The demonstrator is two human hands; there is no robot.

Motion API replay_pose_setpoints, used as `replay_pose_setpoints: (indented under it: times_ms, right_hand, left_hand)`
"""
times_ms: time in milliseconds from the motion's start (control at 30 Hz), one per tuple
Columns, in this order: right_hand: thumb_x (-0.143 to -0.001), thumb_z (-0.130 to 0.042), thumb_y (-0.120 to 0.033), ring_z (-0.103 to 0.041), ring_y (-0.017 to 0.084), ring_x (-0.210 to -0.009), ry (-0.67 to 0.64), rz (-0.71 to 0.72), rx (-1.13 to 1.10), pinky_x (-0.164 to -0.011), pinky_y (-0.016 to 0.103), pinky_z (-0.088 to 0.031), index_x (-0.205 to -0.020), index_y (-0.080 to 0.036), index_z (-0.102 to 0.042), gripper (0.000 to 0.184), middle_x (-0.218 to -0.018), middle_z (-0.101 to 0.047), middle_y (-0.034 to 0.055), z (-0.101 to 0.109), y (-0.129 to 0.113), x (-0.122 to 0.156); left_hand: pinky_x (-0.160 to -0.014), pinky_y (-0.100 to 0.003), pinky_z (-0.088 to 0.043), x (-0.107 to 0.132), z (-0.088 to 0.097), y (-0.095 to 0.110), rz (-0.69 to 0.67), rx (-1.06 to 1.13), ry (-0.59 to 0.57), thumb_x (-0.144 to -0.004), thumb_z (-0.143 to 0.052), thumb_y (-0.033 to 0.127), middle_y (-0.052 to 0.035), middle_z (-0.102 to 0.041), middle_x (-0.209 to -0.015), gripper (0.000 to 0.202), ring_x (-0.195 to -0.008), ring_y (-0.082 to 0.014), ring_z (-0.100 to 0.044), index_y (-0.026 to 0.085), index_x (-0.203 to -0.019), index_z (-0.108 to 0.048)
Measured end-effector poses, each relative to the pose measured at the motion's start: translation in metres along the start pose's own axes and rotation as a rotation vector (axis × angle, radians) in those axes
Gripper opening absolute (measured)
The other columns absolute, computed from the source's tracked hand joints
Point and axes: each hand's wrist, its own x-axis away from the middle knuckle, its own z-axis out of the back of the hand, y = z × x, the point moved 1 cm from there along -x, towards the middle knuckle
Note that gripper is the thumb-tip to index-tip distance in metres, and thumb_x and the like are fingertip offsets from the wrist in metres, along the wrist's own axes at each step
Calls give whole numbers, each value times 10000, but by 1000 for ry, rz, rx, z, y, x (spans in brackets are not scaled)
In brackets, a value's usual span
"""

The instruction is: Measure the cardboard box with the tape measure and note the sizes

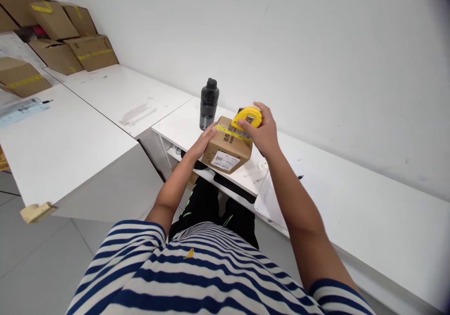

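Note:
A small cardboard box (228,150) with yellow tape and a white label rests at the front edge of the white desk (351,198). My left hand (206,139) grips the box's left top corner, fingers pressed on it. My right hand (262,130) is closed round a yellow tape measure (248,117), holding it on the box's top right edge. The yellow blade runs along the top of the box toward my left hand.
A black bottle (208,104) stands just behind the box. A sheet of paper (270,200) and a pen (300,177) lie to the right. Two more white tables (70,141) extend left, with several cardboard boxes (59,33) stacked at the far corner.

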Motion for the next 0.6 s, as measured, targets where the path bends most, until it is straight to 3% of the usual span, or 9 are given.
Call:
replay_pose_setpoints:
  times_ms: [67, 167, 333, 433, 533, 600]
  right_hand:
    - [-752, -828, -533, -693, 268, -1081, -72, 22, 36, -956, 465, -587, -1273, -283, -569, 634, -1265, -690, 69, -6, -10, -4]
    - [-751, -814, -483, -683, 261, -1019, -149, 8, 93, -919, 459, -567, -1198, -269, -545, 563, -1169, -706, 47, -20, -22, -3]
    - [-820, -740, -477, -666, 289, -1086, -334, 108, 123, -976, 485, -539, -1275, -273, -553, 533, -1264, -699, 69, -29, -25, -1]
    - [-858, -702, -453, -636, 323, -1210, -362, 203, 153, -1063, 508, -506, -1337, -270, -596, 524, -1338, -674, 101, -26, -22, -3]
    - [-891, -677, -437, -641, 333, -1182, -399, 223, 241, -1068, 529, -503, -1387, -279, -617, 525, -1246, -675, 107, -22, -23, -5]
    - [-914, -659, -422, -647, 331, -1150, -427, 236, 289, -1052, 531, -511, -1406, -287, -618, 512, -1194, -662, 104, -20, -26, -4]
  left_hand:
    - [-1096, -360, -521, -2, -4, 4, 14, 21, -42, -857, -768, 568, -122, -638, -1558, 815, -1312, -277, -694, 218, -1549, -517]
    - [-1029, -364, -525, -1, -11, -2, 37, 68, -77, -777, -841, 501, -130, -698, -1457, 813, -1206, -278, -724, 190, -1478, -570]
    - [-1005, -376, -514, 3, -19, -16, -4, 184, 24, -731, -860, 453, -63, -769, -1215, 727, -1056, -245, -729, 209, -1374, -624]
    - [-1071, -397, -507, 5, -22, -19, -55, 234, 81, -757, -837, 403, -64, -729, -1349, 711, -1177, -267, -709, 251, -1414, -611]
    - [-1162, -404, -473, 6, -25, -18, -88, 246, 145, -761, -830, 344, -53, -634, -1539, 719, -1388, -296, -622, 287, -1441, -607]
    - [-1183, -403, -463, 6, -25, -17, -92, 224, 172, -768, -813, 318, -50, -627, -1562, 687, -1433, -303, -594, 278, -1428, -629]
